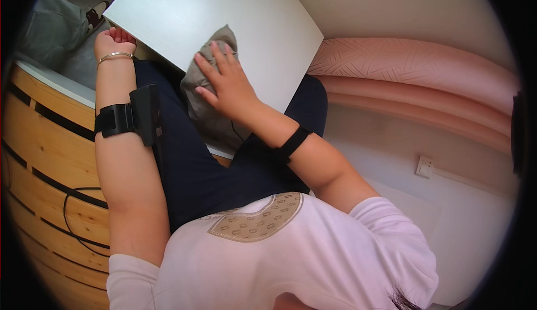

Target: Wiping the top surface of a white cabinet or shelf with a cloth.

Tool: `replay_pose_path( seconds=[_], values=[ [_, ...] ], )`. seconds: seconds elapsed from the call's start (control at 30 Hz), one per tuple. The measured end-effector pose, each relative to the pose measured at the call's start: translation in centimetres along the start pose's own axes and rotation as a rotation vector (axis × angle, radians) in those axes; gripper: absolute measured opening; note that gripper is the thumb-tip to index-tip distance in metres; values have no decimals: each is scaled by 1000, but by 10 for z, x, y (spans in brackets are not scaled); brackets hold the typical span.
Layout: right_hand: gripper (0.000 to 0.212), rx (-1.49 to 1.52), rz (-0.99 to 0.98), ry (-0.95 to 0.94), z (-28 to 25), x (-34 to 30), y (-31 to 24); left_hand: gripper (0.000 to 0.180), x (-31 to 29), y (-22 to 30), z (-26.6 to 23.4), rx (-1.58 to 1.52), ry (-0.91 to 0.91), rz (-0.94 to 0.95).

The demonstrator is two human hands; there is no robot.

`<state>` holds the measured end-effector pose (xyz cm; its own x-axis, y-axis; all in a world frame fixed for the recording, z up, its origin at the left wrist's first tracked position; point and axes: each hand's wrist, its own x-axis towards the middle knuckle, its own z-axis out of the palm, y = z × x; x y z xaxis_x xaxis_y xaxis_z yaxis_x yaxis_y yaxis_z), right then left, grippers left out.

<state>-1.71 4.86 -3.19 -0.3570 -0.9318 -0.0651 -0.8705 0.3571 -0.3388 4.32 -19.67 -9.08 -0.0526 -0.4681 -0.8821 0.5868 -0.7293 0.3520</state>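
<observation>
My right hand (229, 83) lies on a bunched grey cloth (197, 75) at the near edge of a white tabletop (179, 13). Its fingers are spread and bent over the cloth, and the thumb rests on it too. One pointed end of the cloth sticks out past the fingertips, while a lower fold hangs over the table's edge. Beside the table's left corner is my left hand (114, 43), fingers curled in toward the palm. Nothing shows in that hand.
Dark trousers cover my legs, partly under the table. Wooden slats (56, 148) run along the left, with a black cable (67, 215) over them. A pink padded panel (414, 67) lines the right wall, above a socket (424, 166). Another person's shoe (96, 16) shows at upper left.
</observation>
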Motion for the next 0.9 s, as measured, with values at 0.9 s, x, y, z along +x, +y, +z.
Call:
replay_pose_path(
  seconds=[0.9],
  values=[
    [60, -70, 957, 67, -56, 75, 295, 15, 7, 2, -3, 24, 21, 81]
  ],
)
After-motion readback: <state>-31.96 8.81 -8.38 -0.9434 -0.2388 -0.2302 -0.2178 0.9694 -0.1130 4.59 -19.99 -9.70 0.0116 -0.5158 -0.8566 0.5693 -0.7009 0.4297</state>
